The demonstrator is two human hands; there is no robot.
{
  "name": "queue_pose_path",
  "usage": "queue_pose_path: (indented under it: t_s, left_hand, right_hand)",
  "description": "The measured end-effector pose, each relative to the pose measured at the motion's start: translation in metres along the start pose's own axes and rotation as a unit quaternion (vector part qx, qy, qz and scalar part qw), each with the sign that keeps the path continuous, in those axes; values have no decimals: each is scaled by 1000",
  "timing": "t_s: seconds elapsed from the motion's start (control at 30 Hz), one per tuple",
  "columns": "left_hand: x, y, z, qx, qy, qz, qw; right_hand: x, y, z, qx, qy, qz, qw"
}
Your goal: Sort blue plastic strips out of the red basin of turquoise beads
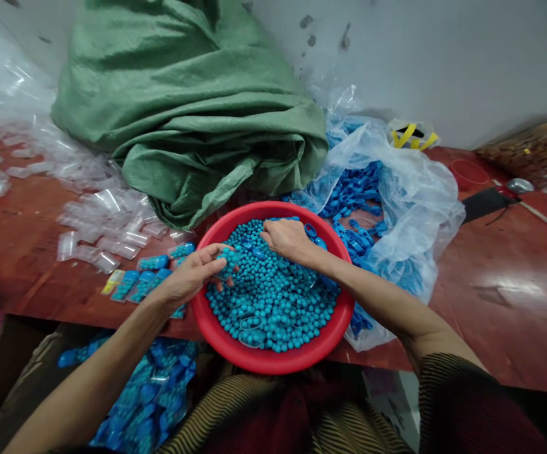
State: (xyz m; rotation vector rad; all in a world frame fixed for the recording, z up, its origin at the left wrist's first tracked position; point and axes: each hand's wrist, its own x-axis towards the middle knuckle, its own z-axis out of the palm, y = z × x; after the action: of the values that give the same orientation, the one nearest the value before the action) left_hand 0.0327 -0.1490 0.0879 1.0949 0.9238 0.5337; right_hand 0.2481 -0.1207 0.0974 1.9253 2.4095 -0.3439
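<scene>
Head view: your left hand (pixel 192 277) grips a small clear tube (pixel 228 261) of blue beads at the red basin's (pixel 216 343) left rim; right hand (pixel 287 239) lies curled, scooping in the beads (pixel 273 309). Keep the tube tilted over the basin so strays fall back in.

Setting: small packing workshop, hand assembly of bulk goods. Evidence: worn red-brown tabletop (pixel 500 296) against a scuffed grey wall (pixel 443 57); red basin (pixel 273 359) heaped with teal beads (pixel 273 302); open plastic bag (pixel 415 202) of blue caps (pixel 353 189); loose clear capsules (pixel 107 221) spread about; filled capsules (pixel 145 277) laid by the basin; large green woven sack (pixel 188 107) behind.
</scene>
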Motion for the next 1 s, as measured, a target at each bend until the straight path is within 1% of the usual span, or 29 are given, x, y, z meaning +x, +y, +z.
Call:
queue_pose_path:
  t_s: [0.1, 0.17, 0.23, 0.3, 0.4, 0.47, 0.53, 0.6, 0.63, 0.67, 0.77, 0.83, 0.87, 0.93, 1.0]
  left_hand:
    - [-1, 1, 5, 5, 17, -4, 1000]
    - [0, 1, 8, 10, 18, -11, 1000]
    - [0, 0, 10, 12, 19, -17, 1000]
    - [1, -2, 10, 17, 22, -22, 999]
    - [3, -5, 8, 39, 27, -20, 999]
    - [5, -8, 7, 53, 35, -9, 998]
    - [8, -9, 8, 71, 45, 8, 996]
    - [13, -10, 12, 95, 51, 25, 994]
    - [15, -10, 14, 108, 52, 29, 992]
    - [17, -11, 16, 122, 53, 29, 991]
    - [20, -11, 20, 156, 50, 5, 987]
    - [16, -10, 19, 159, 50, -1, 986]
    - [14, -9, 16, 155, 53, 2, 987]
    - [7, -6, 11, 140, 69, 16, 988]
    - [1, -3, 6, 126, 77, 21, 989]
  right_hand:
    - [11, -17, 10, -27, -28, -61, 997]
    - [17, -28, 20, -34, -51, -79, 995]
    - [20, -33, 29, -36, -60, -84, 994]
    - [21, -34, 31, -32, -62, -92, 993]
    - [19, -26, 23, -23, -60, -90, 994]
    - [16, -18, 14, 35, -32, -86, 995]
    - [10, -12, 9, 148, -11, -113, 982]
    - [3, -8, 9, 245, -20, -152, 957]
    - [0, -6, 11, 264, -33, -159, 951]
    - [-1, -4, 13, 267, -41, -153, 951]
    - [0, 4, 14, 233, -29, -89, 968]
    - [5, 9, 8, 182, -11, -56, 982]
    - [8, 11, 5, 153, -5, -50, 987]
    - [12, 11, 0, 96, 1, -68, 993]
    - [16, 3, 2, 37, -3, -123, 992]
